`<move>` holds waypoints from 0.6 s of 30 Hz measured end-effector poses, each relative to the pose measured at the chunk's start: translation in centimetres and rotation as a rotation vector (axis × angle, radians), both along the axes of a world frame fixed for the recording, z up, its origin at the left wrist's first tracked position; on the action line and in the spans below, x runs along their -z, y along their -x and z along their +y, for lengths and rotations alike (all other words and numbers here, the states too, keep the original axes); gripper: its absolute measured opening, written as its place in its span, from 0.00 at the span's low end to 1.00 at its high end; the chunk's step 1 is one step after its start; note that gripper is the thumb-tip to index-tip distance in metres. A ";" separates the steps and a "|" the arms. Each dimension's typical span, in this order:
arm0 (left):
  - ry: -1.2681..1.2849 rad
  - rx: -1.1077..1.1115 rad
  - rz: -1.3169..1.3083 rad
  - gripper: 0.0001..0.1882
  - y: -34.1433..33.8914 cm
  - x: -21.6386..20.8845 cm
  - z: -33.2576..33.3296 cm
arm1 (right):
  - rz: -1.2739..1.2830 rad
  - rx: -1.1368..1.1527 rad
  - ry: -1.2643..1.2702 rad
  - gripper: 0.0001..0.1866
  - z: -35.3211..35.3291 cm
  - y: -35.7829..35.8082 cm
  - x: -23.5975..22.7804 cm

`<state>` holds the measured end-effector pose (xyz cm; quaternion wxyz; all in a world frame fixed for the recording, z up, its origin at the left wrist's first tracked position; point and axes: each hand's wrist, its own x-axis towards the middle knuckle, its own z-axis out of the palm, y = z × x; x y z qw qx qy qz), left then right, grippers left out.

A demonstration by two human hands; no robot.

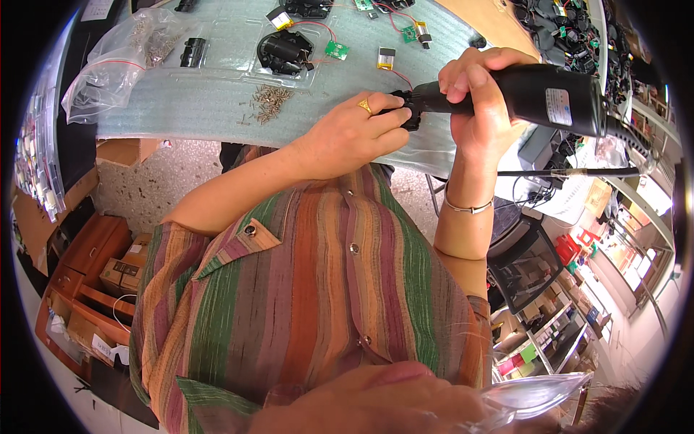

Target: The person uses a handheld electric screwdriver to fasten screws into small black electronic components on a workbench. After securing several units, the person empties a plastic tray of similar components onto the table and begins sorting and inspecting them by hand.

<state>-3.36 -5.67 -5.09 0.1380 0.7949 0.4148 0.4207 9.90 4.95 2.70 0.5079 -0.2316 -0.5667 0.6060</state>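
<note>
My right hand (pixel 483 98) is wrapped round a black electric screwdriver (pixel 546 95), which lies almost level with its narrow end pointing left. That end meets a small black plastic housing (pixel 412 121) near the table's front edge. My left hand (pixel 358 134) grips the housing with its fingertips and covers much of it. The tool's tip and any screw under it are hidden. A thin red wire runs from beside the housing to a small silver and yellow battery (pixel 387 58) on the table. Left of my left hand lies a loose pile of small screws (pixel 269 103).
Beyond my hands, a clear plastic tray (pixel 253 74) holds a round black part (pixel 284 52), wired to a green circuit board (pixel 337 50). A plastic bag of screws (pixel 126 61) lies far left. Several black parts (pixel 560 32) are heaped at far right. The screwdriver's cable (pixel 636 137) trails right.
</note>
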 end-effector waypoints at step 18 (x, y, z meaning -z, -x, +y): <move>0.311 -0.071 -0.392 0.07 0.1 -0.9 1.0 | 0.340 -0.186 -0.149 0.20 -2.7 -4.1 -2.8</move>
